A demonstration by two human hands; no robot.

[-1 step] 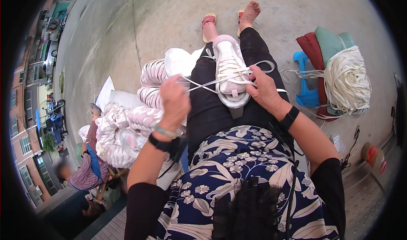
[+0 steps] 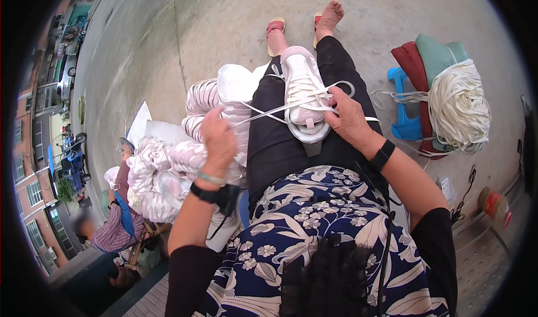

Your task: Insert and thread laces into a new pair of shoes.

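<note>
A pink-and-white sneaker [image 2: 304, 93] lay sole-down on the seated person's lap, steadying it for lacing. The right hand [image 2: 348, 117] pinched the white lace [image 2: 269, 111] at the shoe; the left hand [image 2: 218, 140], closed on the lace, pulled it taut sideways.

Shoe [image 2: 304, 95] on lap, between hands; shoe pile [image 2: 168, 174] left; lace bundle [image 2: 458, 105] right, apparently on stool [image 2: 404, 107].

Matt white sneaker [image 2: 304, 95], woven cloth laces [image 2: 269, 110].
</note>
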